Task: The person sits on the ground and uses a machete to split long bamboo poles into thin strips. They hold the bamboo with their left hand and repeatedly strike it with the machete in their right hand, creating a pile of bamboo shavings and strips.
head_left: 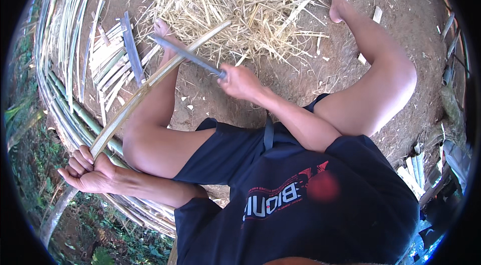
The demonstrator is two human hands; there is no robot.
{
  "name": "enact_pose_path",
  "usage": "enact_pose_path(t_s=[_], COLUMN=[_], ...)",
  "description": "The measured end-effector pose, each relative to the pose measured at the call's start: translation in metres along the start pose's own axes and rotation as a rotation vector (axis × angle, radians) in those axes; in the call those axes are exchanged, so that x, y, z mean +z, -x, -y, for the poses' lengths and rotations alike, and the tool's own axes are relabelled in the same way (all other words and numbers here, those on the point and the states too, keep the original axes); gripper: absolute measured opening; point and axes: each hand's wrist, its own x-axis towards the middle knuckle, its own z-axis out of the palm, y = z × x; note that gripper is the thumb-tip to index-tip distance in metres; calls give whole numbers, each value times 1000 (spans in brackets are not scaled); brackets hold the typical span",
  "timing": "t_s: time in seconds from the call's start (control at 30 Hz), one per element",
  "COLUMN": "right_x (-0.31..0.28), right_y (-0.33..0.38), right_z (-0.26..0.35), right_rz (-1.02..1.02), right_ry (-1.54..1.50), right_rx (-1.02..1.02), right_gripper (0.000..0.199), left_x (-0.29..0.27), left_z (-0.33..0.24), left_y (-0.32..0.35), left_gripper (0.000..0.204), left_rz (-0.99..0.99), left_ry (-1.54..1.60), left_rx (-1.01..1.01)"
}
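Observation:
My left hand [91, 170] is closed round a long split bamboo strip [126, 110]. The strip slants up from the lower left, past my fist, to its free end above my left shin. In my right hand [241, 83] is the handle of a long-bladed knife [189, 56]. Its grey blade points to the upper left and crosses the strip near the strip's far end. Whether the blade touches the strip or passes above it, I cannot tell.
A heap of pale shavings [235, 4] lies between my bare feet. Cut bamboo slats [111, 67] and a dark flat piece [133, 52] lie by my left leg. Long thin strips [70, 19] and green poles [75, 107] line the left edge, with plants [30, 150] beyond.

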Motion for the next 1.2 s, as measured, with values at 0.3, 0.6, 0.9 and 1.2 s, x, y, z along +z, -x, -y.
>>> enact_pose_path(t_s=[0.3,0.6,0.9,1.2], right_x=[-27,-44,9,-13], right_y=[-31,-52,27,36], right_z=[-59,-116,37,27], right_rz=[-55,-185,4,8], right_ry=[-97,71,11,-68], right_rx=[307,488,-137,48], right_gripper=[24,23,18,35], left_x=[11,6,42,36], left_z=[1,3,6,-3], left_y=[1,-3,17,23], left_gripper=[50,47,50,50], left_rz=[-62,-80,-94,36], left_ry=[-78,-95,-104,-25], left_rx=[64,51,121,72])
